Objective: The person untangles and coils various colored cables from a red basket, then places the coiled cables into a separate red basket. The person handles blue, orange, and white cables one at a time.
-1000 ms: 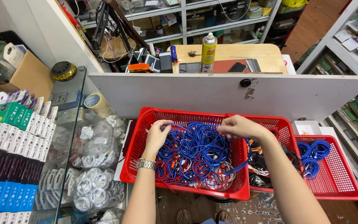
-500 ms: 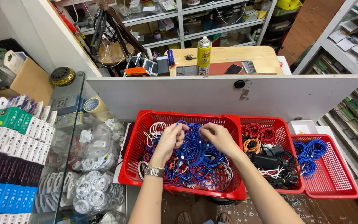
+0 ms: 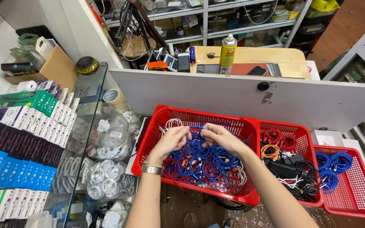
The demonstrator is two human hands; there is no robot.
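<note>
A big red plastic basket (image 3: 157,126) holds a tangle of blue, red and white cables (image 3: 199,162). Both my hands are over its middle, close together. My left hand (image 3: 172,141), with a metal watch on the wrist, pinches a blue cable. My right hand (image 3: 218,137) grips the same blue cable just to the right of it. The cable runs between the fingers and down into the pile.
To the right stand two smaller red baskets: one (image 3: 300,135) with red, orange and black cables, one (image 3: 358,194) with blue coils. Bagged white cables (image 3: 106,169) and rows of boxes (image 3: 17,139) fill the glass counter at left. A white partition (image 3: 233,97) stands behind.
My hands have come together over the middle of the big basket; a second ago they were spread apart, stretching a blue cable. The view has shifted slightly.
</note>
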